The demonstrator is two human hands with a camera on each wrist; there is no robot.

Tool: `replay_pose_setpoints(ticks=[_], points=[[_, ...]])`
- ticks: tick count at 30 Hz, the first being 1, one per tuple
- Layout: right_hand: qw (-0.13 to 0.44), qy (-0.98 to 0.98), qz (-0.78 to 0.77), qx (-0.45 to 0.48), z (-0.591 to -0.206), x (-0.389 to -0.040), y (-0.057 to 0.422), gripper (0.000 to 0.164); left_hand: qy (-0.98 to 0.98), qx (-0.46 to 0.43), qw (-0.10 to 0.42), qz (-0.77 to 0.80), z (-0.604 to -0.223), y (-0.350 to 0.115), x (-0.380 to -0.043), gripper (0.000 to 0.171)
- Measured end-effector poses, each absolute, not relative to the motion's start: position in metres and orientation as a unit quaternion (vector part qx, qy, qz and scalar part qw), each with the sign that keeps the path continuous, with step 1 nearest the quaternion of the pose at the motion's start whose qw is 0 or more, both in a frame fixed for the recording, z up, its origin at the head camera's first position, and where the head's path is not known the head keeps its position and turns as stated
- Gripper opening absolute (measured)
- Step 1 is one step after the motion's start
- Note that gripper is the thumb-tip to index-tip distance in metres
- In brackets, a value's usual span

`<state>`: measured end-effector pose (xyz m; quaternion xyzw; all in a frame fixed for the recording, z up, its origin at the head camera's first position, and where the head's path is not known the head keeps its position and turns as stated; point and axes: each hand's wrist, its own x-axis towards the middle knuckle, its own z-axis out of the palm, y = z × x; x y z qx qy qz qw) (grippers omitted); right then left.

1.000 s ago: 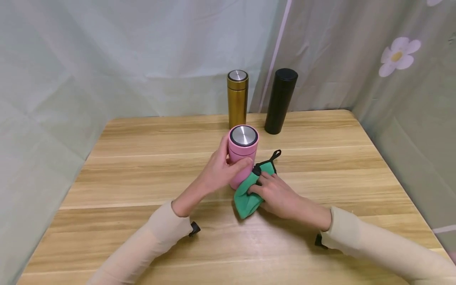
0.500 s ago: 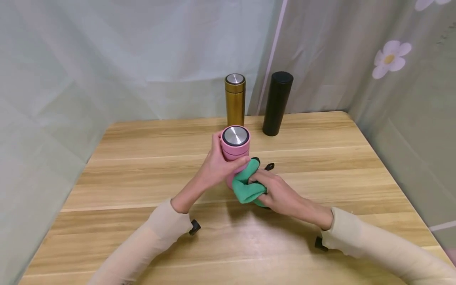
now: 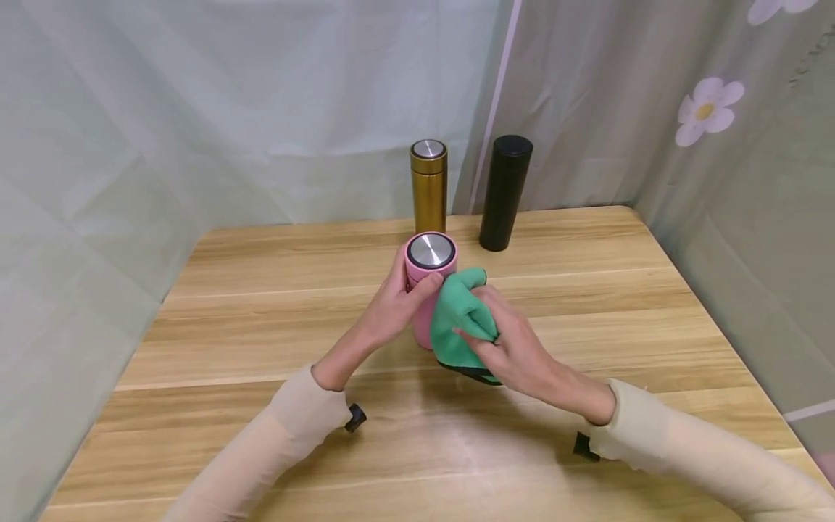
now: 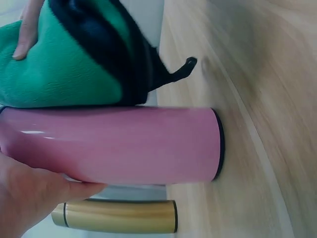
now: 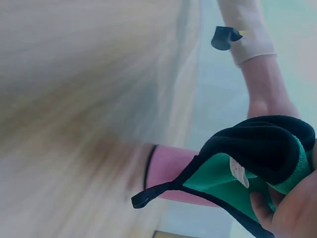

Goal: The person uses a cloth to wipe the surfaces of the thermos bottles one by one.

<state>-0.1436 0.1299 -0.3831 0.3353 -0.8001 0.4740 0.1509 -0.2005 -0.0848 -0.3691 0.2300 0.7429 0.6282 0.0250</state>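
Observation:
A pink thermos bottle [image 3: 423, 328] with a silver-topped lid stands upright near the middle of the table. My left hand [image 3: 391, 304] grips its upper part from the left, thumb across the front. Bunched in my right hand [image 3: 518, 348] is a green cloth [image 3: 457, 319] with black edging, pressed along the bottle's right side. The left wrist view shows the cloth [image 4: 74, 64] lying along the wall of the pink bottle [image 4: 124, 144]. A black hanging loop [image 5: 143, 197] and a small white tag [image 5: 238, 172] on the cloth show in the right wrist view.
Behind the pink bottle stand a gold thermos bottle [image 3: 430, 192] and, to its right, a black bottle [image 3: 505, 192]. They are near the back edge of the wooden table [image 3: 261, 435]. A pale curtain [image 3: 293, 109] hangs behind the table.
The cloth has moved up along the pink bottle's side with my right hand and has been refolded. The bottle has shifted slightly left; my left thumb sits higher on it.

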Motion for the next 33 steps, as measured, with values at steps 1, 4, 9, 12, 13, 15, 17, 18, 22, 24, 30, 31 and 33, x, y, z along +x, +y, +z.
replay_pose_setpoints(ticks=[1,4,9,12,13,15,17,18,22,24,30,31,33], points=[[0.158,-0.797,0.475,0.340,-0.381,-0.143,0.130,0.040,0.746,0.227,0.024,0.626,-0.369,-0.084,-0.200,0.067],[0.183,-0.785,0.469,0.361,-0.375,-0.144,0.128,0.038,0.755,0.216,0.020,0.619,-0.367,-0.083,-0.201,0.064],[0.253,-0.767,0.420,0.414,-0.367,-0.146,0.125,0.033,0.748,0.208,0.017,0.630,-0.362,-0.080,-0.204,0.061],[0.285,-0.761,0.367,0.453,-0.363,-0.146,0.122,0.039,0.735,0.197,0.029,0.648,-0.358,-0.079,-0.205,0.061],[0.291,-0.758,0.349,0.467,-0.362,-0.146,0.120,0.042,0.732,0.192,0.035,0.652,-0.357,-0.079,-0.205,0.061],[0.296,-0.756,0.314,0.492,-0.361,-0.145,0.118,0.042,0.724,0.189,0.048,0.662,-0.353,-0.080,-0.205,0.063],[0.297,-0.757,0.285,0.508,-0.361,-0.145,0.116,0.042,0.717,0.191,0.059,0.668,-0.349,-0.081,-0.205,0.064],[0.295,-0.758,0.275,0.512,-0.361,-0.144,0.115,0.042,0.714,0.192,0.065,0.670,-0.348,-0.082,-0.205,0.063],[0.268,-0.775,0.251,0.514,-0.363,-0.148,0.110,0.049,0.711,0.189,0.080,0.672,-0.345,-0.089,-0.209,0.060],[0.248,-0.787,0.234,0.514,-0.364,-0.150,0.108,0.052,0.712,0.186,0.087,0.671,-0.344,-0.093,-0.211,0.059],[0.201,-0.814,0.150,0.523,-0.372,-0.156,0.103,0.059,0.716,0.193,0.090,0.665,-0.343,-0.099,-0.214,0.061],[0.192,-0.818,0.138,0.524,-0.374,-0.156,0.102,0.061,0.719,0.194,0.086,0.661,-0.343,-0.099,-0.215,0.061],[0.176,-0.826,0.118,0.523,-0.377,-0.157,0.100,0.064,0.730,0.195,0.077,0.650,-0.341,-0.099,-0.216,0.063]])
